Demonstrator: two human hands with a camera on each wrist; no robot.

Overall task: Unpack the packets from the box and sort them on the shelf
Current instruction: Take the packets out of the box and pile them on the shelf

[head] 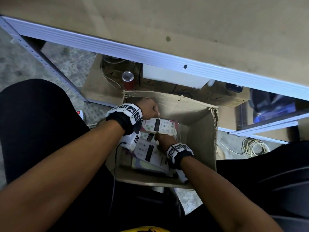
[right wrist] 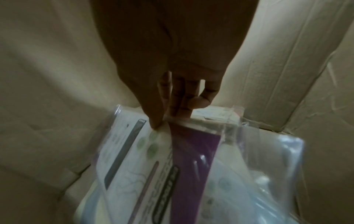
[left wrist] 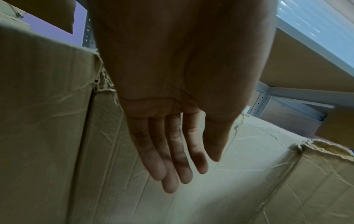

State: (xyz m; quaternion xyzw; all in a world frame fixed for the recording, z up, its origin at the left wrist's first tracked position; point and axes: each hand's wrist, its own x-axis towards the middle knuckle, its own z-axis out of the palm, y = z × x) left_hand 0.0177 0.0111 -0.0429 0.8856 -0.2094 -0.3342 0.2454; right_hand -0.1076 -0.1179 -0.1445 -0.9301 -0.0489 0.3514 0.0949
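An open cardboard box (head: 200,131) stands on the floor between my legs, with several white-and-purple packets in clear wrap inside. My right hand (head: 164,138) reaches into it, and in the right wrist view the hand (right wrist: 172,115) pinches the top edge of a packet (right wrist: 191,151) between thumb and fingers. Another packet (head: 163,125) lies at the far side, and one more (head: 148,153) lies nearer me. My left hand (head: 150,109) hovers at the box's far-left corner; the hand (left wrist: 182,166) has straight fingers, holds nothing and faces the box wall (left wrist: 47,121). The shelf board (head: 184,22) is above.
The shelf's white metal edge (head: 150,56) crosses just beyond the box. Under it sit a red can (head: 127,79), a white container (head: 173,77) and flat cardboard. A blue bag (head: 270,106) and coiled cable (head: 254,146) are to the right, a power strip (head: 80,113) to the left.
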